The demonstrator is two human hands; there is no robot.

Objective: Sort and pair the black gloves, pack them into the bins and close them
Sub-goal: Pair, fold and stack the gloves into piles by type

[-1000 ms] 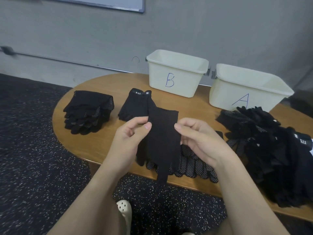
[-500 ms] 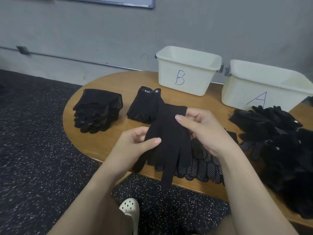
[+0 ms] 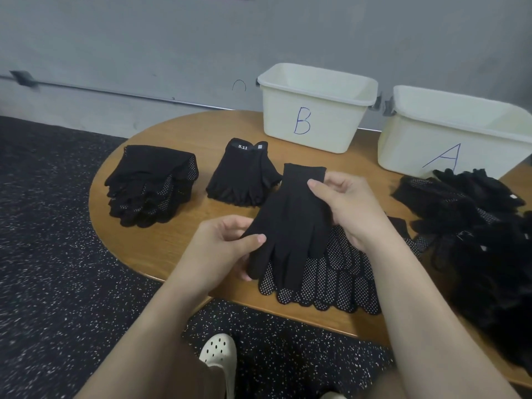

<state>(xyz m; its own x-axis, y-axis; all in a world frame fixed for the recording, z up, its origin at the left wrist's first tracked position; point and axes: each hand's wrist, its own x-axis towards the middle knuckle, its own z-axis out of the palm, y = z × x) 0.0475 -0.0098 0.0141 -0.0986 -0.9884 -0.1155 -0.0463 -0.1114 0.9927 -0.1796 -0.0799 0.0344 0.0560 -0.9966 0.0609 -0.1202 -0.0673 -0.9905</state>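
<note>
- The round wooden surface (image 3: 161, 249) holds all the things, and it stands on a dark speckled floor (image 3: 43, 254).
- A big messy heap of black gloves (image 3: 489, 249) lies on the right side of the surface, just in front of bin A.
- Bin A (image 3: 449, 133) is a white tub at the back right — its top is open and a blue A is drawn on it.
- Bin B (image 3: 313, 108) is a white tub just left of bin A, open too, with a blue B on it.
- A neat stack of dotted gloves (image 3: 149, 185) sits on the left side of the surface.
- A plain black glove (image 3: 290, 223) is held up over the near edge, cuff toward the bins.
- More dotted gloves (image 3: 325, 286) lie flat under it, near the edge.
- A small stack of short gloves (image 3: 244, 174) with a 5.11 tag sits between the left stack and the held glove.
- The right hand (image 3: 348, 205) pinches the glove near its cuff, thumb on top.
- The left hand (image 3: 227, 249) pinches the glove's thumb side — fingers curled under it.
- A white shoe (image 3: 218, 352) shows on the floor below.
</note>
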